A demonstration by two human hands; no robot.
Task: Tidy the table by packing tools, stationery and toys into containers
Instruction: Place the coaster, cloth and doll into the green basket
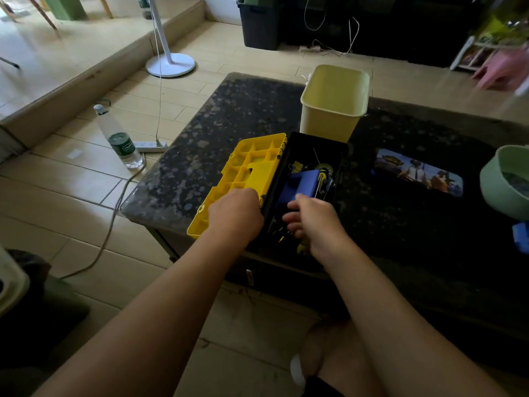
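While packing the black toolbox (340,156) at the near left corner of the table (229,124), keep the yellow lid (252,164) held wide open. Left hand (236,214) on that lid, fingers bent over it, holding it down. Right hand (310,222) low inside the box, fingers curled by the blue block (300,183); cannot tell if pinching anything. Go slow. Lay the block flat, to let the lid close later. Mind the pointy tools.

Inside the box: blue block, yellow and black screwdriver (323,176), yellow spanner (302,247) at the near end, small bits too dark to name. Yellow bin (329,118) by the far edge, just behind the box, nothing seen inside. Green bowl (492,190) at the right edge, insides too blurry to tell. Flat picture case (418,173) between box and bowl.
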